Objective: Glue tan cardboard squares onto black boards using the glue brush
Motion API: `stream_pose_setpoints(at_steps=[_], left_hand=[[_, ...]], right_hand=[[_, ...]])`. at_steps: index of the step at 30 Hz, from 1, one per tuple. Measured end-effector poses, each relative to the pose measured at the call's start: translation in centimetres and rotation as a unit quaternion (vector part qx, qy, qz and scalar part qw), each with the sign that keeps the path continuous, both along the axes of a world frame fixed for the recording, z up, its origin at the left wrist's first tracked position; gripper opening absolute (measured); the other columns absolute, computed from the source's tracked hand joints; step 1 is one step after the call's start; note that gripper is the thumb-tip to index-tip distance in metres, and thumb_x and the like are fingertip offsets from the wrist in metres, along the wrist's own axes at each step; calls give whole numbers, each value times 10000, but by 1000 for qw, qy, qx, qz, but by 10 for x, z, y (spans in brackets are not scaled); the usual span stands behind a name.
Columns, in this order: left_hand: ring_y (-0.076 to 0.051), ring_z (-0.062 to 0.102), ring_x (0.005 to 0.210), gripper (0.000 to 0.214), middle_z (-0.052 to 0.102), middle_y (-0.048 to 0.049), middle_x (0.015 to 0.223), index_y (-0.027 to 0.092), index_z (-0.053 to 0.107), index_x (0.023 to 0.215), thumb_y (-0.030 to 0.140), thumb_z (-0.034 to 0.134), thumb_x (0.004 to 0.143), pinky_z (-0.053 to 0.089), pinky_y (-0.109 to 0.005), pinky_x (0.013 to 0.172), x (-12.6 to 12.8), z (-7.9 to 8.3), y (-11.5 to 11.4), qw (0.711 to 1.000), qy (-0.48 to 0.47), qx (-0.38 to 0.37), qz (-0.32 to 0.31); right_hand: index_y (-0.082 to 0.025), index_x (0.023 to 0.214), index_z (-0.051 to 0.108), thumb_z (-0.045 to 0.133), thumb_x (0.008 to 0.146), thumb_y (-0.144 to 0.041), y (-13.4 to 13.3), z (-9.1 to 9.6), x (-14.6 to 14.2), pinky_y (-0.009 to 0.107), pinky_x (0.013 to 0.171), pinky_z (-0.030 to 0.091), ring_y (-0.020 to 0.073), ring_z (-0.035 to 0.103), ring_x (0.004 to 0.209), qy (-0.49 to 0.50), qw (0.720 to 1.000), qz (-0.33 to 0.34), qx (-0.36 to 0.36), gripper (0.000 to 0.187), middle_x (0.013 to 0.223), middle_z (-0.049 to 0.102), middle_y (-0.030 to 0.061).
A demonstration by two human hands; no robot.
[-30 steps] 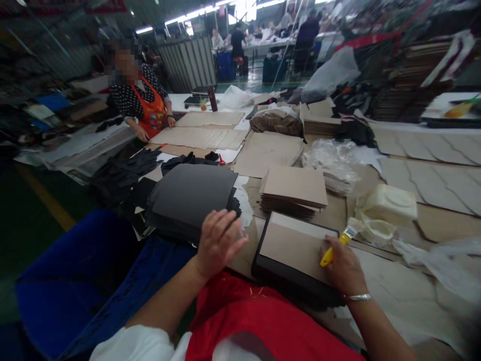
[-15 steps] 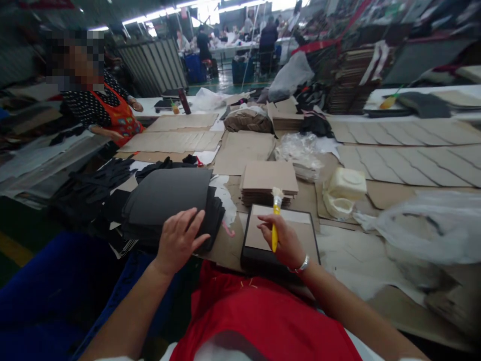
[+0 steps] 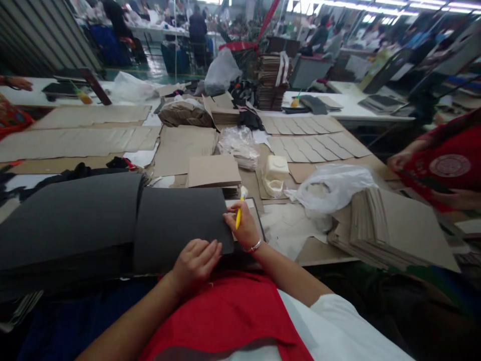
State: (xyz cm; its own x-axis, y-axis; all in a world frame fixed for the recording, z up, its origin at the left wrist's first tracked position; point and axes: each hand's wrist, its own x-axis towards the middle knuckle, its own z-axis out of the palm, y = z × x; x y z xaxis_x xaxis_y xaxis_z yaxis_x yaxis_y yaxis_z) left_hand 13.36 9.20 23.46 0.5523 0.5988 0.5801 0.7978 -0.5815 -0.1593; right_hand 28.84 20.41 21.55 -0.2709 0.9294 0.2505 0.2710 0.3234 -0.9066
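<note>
A dark grey sheet [image 3: 180,225] lies in front of me, drawn over the black-edged board [image 3: 259,220]. My left hand [image 3: 195,263] rests on the sheet's near edge with the fingers closed around it. My right hand [image 3: 244,228] holds a yellow-handled brush [image 3: 239,213] upright and touches the sheet's right edge. To the left sits a thick stack of dark grey sheets [image 3: 67,220]. Behind them is a stack of brown cardboard squares [image 3: 214,173].
A white glue tub [image 3: 275,175] and a white plastic bag [image 3: 334,185] lie to the right, with a fanned cardboard stack [image 3: 391,230] beyond. A person in red [image 3: 443,165] works at the right edge. Large cardboard sheets [image 3: 86,140] cover the far table.
The view has swung to the right. My left hand has pulled a dark sheet off the stack and over the board. The right hand with the brush has moved to the sheet's edge.
</note>
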Motion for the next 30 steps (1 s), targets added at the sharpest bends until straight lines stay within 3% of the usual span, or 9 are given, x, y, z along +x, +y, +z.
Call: stream_pose_setpoints(at_steps=[4,9,12,18,21,23,27,30], left_hand=[[-177,575,859,220,665,-100,1010,141,614,1037,189,485,866,444,-349,785,41,-37,22,996,6,-69,-50],[-247,468,1169,484,552,-99,1269,191,521,1222,442,568,811,313,-453,1024,48,-64,33,976,-2,-216,-16],[-277,403,1245,587,489,-95,1346,219,464,1289,470,604,777,253,-503,1058,42,-66,37,962,9,-270,23],[-243,422,1236,458,519,-77,1315,230,495,1257,386,552,830,287,-460,1052,32,-59,44,942,9,-329,67],[-234,437,1226,415,525,-92,1302,202,516,1235,366,512,853,290,-427,1059,30,-56,45,937,10,-339,89],[-268,409,1255,510,485,-119,1339,188,489,1268,442,533,828,291,-437,1059,33,-55,44,935,16,-341,96],[-370,343,1293,708,386,-152,1416,263,384,1355,523,619,740,304,-546,1011,40,-55,43,933,52,-342,97],[-363,359,1286,617,389,-142,1419,265,401,1344,445,596,786,328,-533,998,38,-54,40,932,70,-343,96]], right_hand=[[-195,957,449,542,782,-332,12,-27,54,358,728,498,195,621,772,-134,986,-85,43,241,890,614,74],[-192,978,454,517,770,-327,26,-49,99,348,703,492,208,638,779,-204,973,-109,19,255,895,639,78],[-189,985,456,512,764,-323,33,-55,104,343,694,490,207,639,764,-221,968,-119,12,265,893,641,79],[-174,1006,467,509,780,-270,39,-53,97,340,727,488,212,628,813,-266,959,-91,37,249,914,632,93],[-158,1040,484,505,802,-236,38,-49,92,325,715,477,217,618,838,-338,937,-64,57,251,958,629,116],[-144,1069,494,494,825,-231,37,-45,87,302,665,462,214,616,821,-393,915,-62,61,259,975,628,131],[-151,1105,527,482,866,-361,35,-31,80,266,532,393,199,611,685,-479,872,-74,65,321,928,647,129],[-158,1154,536,439,876,-467,42,-8,84,254,498,361,180,588,597,-453,879,-120,89,427,815,659,111]])
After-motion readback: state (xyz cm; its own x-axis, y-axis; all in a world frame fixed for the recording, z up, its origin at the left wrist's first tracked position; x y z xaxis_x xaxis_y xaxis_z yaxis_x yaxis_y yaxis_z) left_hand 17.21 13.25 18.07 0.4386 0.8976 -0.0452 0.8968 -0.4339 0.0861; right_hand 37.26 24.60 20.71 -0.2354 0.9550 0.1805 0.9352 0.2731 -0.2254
